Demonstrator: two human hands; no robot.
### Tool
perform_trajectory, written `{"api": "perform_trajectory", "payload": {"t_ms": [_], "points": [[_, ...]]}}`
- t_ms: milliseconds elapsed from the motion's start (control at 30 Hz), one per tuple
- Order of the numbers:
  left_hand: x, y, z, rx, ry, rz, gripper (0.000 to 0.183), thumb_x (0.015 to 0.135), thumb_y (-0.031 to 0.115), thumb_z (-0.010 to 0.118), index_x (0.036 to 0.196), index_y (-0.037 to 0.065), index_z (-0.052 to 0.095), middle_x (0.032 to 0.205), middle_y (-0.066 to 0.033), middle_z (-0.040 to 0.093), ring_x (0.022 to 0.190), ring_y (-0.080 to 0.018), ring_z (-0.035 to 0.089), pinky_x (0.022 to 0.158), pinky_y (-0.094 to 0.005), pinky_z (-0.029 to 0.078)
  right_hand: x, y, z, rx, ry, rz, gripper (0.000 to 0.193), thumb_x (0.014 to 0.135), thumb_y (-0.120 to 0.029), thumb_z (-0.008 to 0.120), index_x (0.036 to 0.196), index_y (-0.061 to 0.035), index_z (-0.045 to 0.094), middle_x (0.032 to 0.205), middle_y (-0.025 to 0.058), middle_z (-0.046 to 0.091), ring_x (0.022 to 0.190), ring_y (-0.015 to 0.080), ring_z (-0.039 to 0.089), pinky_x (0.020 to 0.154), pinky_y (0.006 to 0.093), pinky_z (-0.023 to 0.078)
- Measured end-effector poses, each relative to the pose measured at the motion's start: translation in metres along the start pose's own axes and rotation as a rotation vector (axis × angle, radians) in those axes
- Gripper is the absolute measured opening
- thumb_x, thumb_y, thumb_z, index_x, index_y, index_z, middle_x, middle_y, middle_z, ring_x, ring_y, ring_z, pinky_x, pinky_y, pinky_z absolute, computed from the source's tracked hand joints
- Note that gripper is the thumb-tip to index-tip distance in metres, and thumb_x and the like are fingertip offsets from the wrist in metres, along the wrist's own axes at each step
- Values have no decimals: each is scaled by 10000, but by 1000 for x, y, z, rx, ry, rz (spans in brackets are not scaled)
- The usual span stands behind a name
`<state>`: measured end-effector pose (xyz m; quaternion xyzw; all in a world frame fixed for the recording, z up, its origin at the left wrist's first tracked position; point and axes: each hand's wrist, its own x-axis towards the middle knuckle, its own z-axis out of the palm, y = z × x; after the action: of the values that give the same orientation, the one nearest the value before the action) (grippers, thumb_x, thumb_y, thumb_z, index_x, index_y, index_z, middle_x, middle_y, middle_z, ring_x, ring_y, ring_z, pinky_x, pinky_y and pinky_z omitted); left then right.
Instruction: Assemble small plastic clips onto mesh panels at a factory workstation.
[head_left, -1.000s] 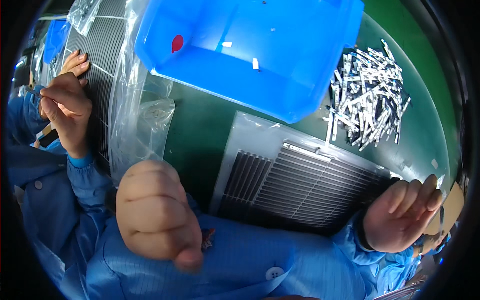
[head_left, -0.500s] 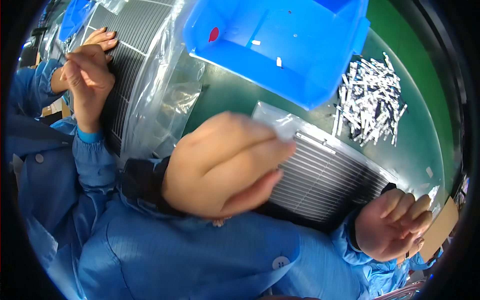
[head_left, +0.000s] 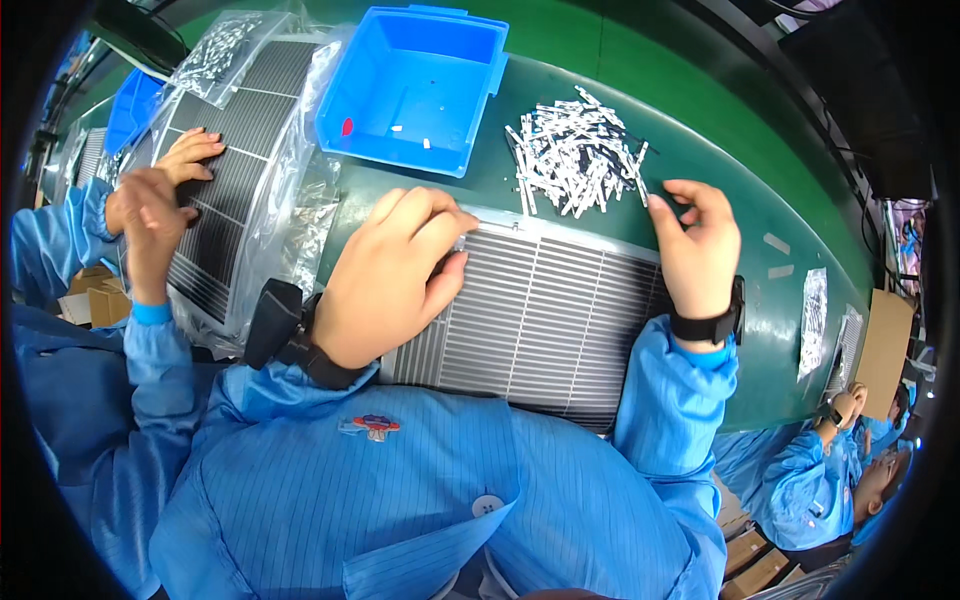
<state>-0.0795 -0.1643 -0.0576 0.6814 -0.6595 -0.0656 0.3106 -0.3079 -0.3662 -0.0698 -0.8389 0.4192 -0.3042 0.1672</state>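
A dark slatted panel [head_left: 540, 310] with pale cross lines and a pale far border lies in front of me. My left hand [head_left: 395, 275] is at its far left corner, fingers curled and thumb bent in toward the index finger; whatever sits between the fingertips is too small to make out. Beyond the panel lies a loose heap of short white strips [head_left: 575, 155] with dark marks. At the heap's right edge, my right hand [head_left: 697, 250] has its thumb tip at the end of one strip. A small gap shows between thumb and index finger.
A blue bin [head_left: 400, 100] with a few scraps stands beyond the panel. To the left, a co-worker's hands [head_left: 165, 200] are over another slatted panel [head_left: 215, 240] with clear plastic film [head_left: 285, 170] beside it. A bag of strips [head_left: 813, 320] lies at right.
My right hand has come up from the lower right to the heap's edge. My left hand has settled at the panel's far left corner. The view has shifted, showing more of the table.
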Motion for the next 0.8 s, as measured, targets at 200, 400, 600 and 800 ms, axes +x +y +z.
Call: {"api": "perform_trajectory", "payload": {"t_ms": [200, 400, 600, 800], "points": [[0, 3, 0, 0, 78, -6, 315, 790, 66, 681, 1091, 16, 599, 1044, -140, 622, 987, -344, 591, 842, -412, 477, 3, -7, 9, -65, -64, -16, 73, 792, -36, 709, 784, -24, 637, 827, 146, 621, 806, 339, 617, 733, 414, 487], [-10, 8, -8, 15, 58, -15, 320, 810, 109, 688, 1103, 20, 596, 1072, -130, 623, 1021, -336, 586, 862, -413, 481, 0, -2, 9, -65, -73, 38, 67, 817, -41, 694, 810, -13, 633, 831, 154, 634, 783, 341, 624, 705, 424, 494], [-29, 31, -28, 77, -162, 39, 364, 839, 176, 701, 1145, 11, 595, 1190, -139, 593, 1128, -335, 561, 953, -404, 478, -2, -5, 5, -39, -66, 74, 171, 800, -81, 738, 931, -13, 651, 858, 146, 658, 780, 327, 635, 694, 417, 504], [-15, 0, -11, 143, -45, 134, 694, 812, 249, 755, 1355, -67, 462, 1258, -201, 563, 1180, -350, 527, 1052, -406, 423, -24, -43, -18, -69, -134, -186, 477, 668, -223, 875, 1052, -26, 673, 1025, 151, 647, 953, 331, 616, 839, 416, 512]]}}
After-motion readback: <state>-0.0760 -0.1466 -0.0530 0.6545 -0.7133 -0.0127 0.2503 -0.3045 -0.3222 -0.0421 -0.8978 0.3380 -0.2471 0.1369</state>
